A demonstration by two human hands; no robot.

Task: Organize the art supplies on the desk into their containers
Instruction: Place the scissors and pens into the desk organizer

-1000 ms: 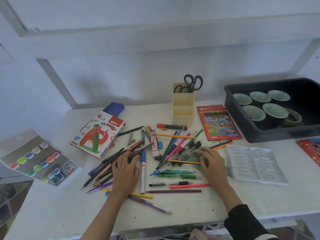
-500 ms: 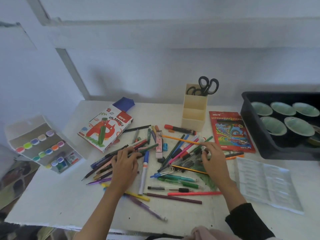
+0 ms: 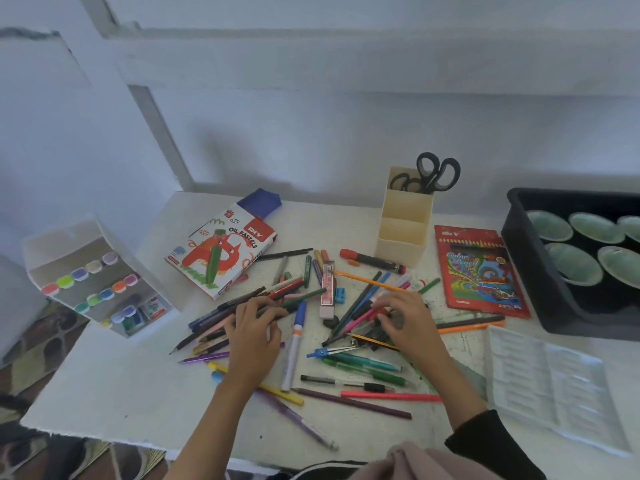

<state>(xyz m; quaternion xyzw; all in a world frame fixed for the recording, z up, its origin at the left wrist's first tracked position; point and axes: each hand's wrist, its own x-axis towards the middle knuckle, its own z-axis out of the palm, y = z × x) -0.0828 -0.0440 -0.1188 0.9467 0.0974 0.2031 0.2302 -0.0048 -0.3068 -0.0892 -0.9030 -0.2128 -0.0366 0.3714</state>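
A heap of loose coloured pencils (image 3: 221, 306), pens and markers covers the middle of the white desk (image 3: 121, 386). My left hand (image 3: 254, 336) lies on the left side of the heap, fingers curled over a bundle of coloured pencils. My right hand (image 3: 408, 323) rests on the pens (image 3: 360, 306) at the right side, fingers apart and bent. Between the hands lies a blue-capped marker (image 3: 294, 344). A cream pen holder (image 3: 401, 237) with black scissors (image 3: 438, 171) stands behind the heap. An oil pastels box (image 3: 221, 254) and a red colour pencil box (image 3: 481, 271) flank it.
A black bin (image 3: 526, 271) with pale green cups stands at the right. A white moulded plastic tray (image 3: 554, 382) lies at the front right. A clear rack of small paint pots (image 3: 93, 275) sits off the desk's left edge. A wall rises behind.
The view has swung left and down. My right hand has slid left across the pens. My left fingers have curled over the pencils.
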